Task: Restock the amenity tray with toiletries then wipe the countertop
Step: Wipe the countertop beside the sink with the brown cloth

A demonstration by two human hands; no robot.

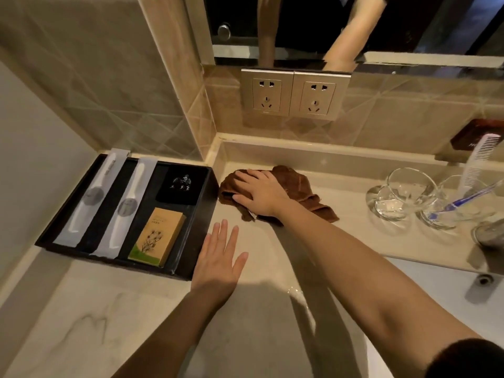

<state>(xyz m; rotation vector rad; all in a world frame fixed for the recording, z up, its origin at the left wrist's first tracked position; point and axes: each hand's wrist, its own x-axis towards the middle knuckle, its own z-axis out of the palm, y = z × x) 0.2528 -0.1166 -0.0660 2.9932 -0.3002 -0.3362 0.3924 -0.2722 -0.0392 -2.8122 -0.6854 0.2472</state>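
Observation:
A black amenity tray (200, 214) sits at the left of the beige countertop (272, 255). In it lie two wrapped white toothbrushes (94, 197), a kraft box with a green flower print (158, 237) and a black packet (181, 184). My right hand (259, 192) presses flat on a crumpled brown cloth (297, 186) just right of the tray's far corner. My left hand (221, 257) rests flat on the counter beside the tray's right wall, fingers spread, holding nothing.
Two clear glasses (403, 197) stand at the right, one with a blue toothbrush (463, 197) and a white comb (480, 156). Two wall sockets (293, 94) sit above the counter under a mirror. The sink basin with its overflow hole (484, 279) lies at the right.

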